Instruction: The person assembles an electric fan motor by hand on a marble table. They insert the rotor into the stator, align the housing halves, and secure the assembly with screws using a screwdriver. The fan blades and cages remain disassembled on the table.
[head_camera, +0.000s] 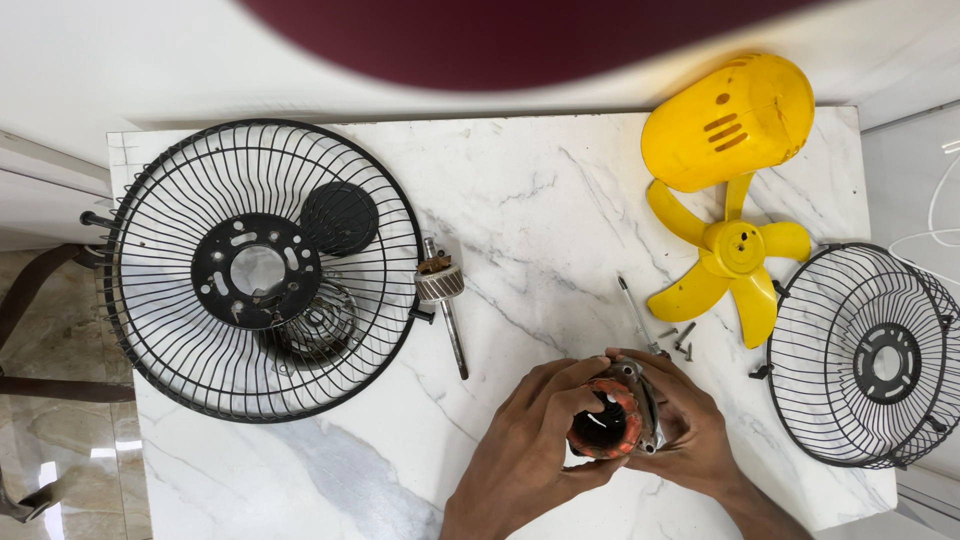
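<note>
- Your left hand (530, 440) and right hand (690, 425) both wrap around the motor stator (610, 420), fingers curled shut on it, at the lower centre of the frame.
- Just above it lie a screwdriver (636, 312) and loose screws (680, 338).
- At centre left you have the rotor shaft (443, 300) beside the large black grille (160, 290).
- Upper right holds the yellow blade (735, 262) and yellow housing (730, 120).

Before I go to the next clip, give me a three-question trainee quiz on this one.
1. What do both hands hold?
2. True or false: the yellow blade lies inside the large guard.
3. Which lies nearest the screws? A) rotor B) screwdriver C) yellow cover

Key:
1. The stator, gripped between left hand and right hand.
2. False; it lies on the table beside the small guard.
3. B.
</note>
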